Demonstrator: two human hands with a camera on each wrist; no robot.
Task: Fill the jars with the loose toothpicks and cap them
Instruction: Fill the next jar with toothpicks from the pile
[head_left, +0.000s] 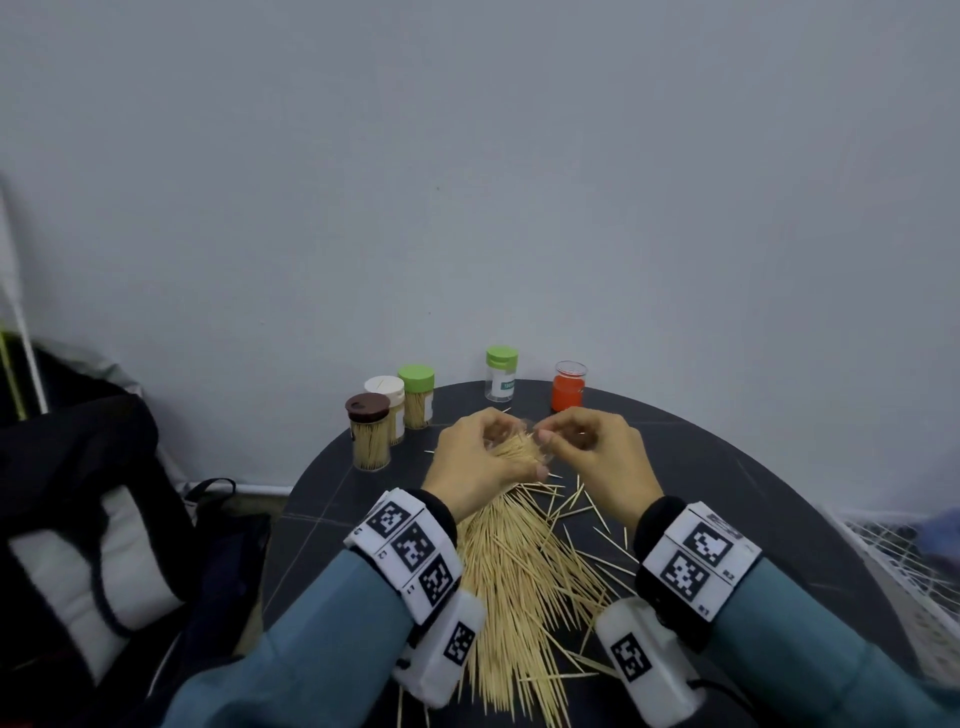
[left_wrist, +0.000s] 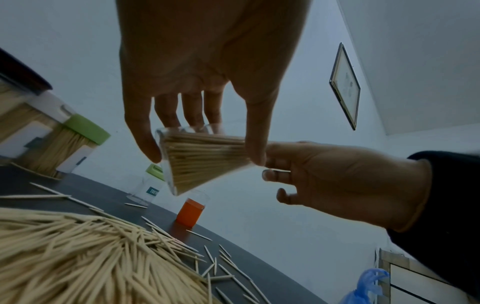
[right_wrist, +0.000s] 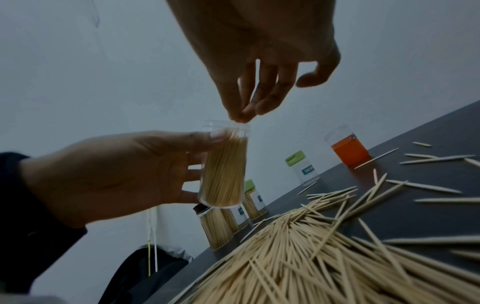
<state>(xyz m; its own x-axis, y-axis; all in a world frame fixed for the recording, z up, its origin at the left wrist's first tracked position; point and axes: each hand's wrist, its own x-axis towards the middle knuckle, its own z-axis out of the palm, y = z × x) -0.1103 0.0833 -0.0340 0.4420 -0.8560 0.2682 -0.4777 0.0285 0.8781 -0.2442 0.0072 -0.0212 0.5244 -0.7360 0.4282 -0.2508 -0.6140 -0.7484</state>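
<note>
I'm seeing a plain room, likely someone's home: bare wall at twelve o'clock, framed picture, dark round table, bag at nine.

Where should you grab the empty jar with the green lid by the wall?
Hold the empty jar round its clear middle, below the green lid, reaching in from the front or the side. It stands upright, apart from the orange jar, so fingers should fit round it. I'd leave the lid alone, because it might come loose.

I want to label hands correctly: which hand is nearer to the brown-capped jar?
Left. The left hand is just right of the brown-capped jar; the right hand is farther right, beyond it.
</note>
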